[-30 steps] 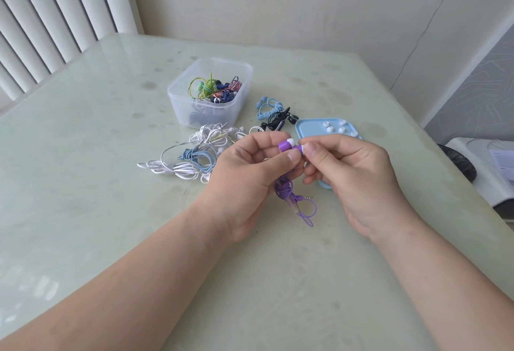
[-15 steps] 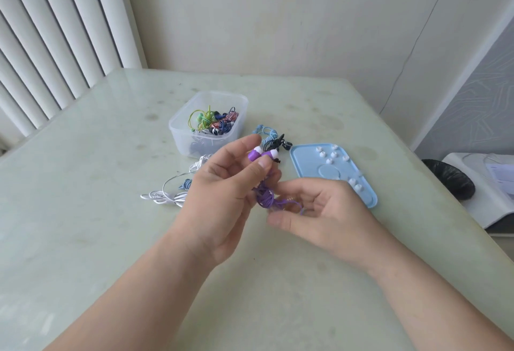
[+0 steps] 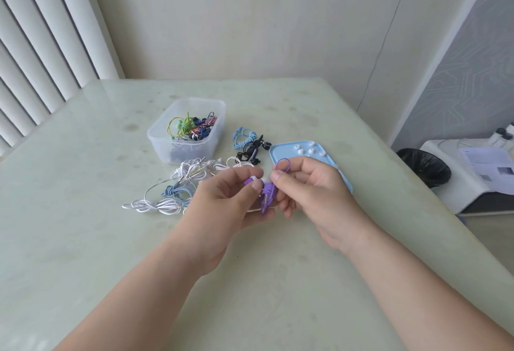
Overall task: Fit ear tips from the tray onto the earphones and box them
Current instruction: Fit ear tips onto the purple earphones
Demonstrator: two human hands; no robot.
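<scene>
The left hand point(image 3: 222, 206) and right hand point(image 3: 314, 189) are held together above the tabletop point(image 3: 83, 184), both pinched on the purple earphones point(image 3: 267, 190); white ear tips point(image 3: 300, 151) are laid in the blue tray point(image 3: 281, 153) just behind.

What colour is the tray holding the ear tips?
Light blue tray, clearest in the head view.

A pale green, glossy table point(image 3: 83, 184) carries a clear plastic box point(image 3: 167, 152) toward its far middle. Just right of the box lie light-blue coiled earphones point(image 3: 243, 138) and black earphones point(image 3: 254, 148), then a blue tray point(image 3: 281, 154). In front of the box, white earphones point(image 3: 155, 206) and darker blue earphones point(image 3: 175, 192) lie tangled together.
</scene>
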